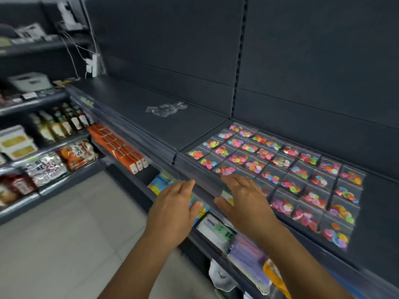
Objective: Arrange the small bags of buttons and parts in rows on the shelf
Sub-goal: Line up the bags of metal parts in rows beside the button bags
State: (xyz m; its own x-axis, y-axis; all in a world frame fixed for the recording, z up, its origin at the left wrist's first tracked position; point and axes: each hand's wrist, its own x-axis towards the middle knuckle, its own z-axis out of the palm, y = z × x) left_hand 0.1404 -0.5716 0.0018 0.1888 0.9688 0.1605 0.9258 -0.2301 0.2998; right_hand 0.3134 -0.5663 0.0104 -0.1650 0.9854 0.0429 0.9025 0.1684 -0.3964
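- Head view: left hand (172,205) and right hand (243,199) hover flat, fingers relaxed, holding nothing.
- Bags (280,169) in rows on shelf (377,212), just beyond right fingertips.

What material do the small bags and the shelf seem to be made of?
The small bags look like thin clear plastic film: the coloured buttons show through and the surface glints. The shelf looks like dark grey painted metal with a matt finish, though the blur leaves this uncertain.

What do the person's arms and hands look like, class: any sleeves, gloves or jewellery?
Both forearms are bare, with no sleeves in view. The left hand and right hand wear no gloves, and no rings, watch or bracelets show.
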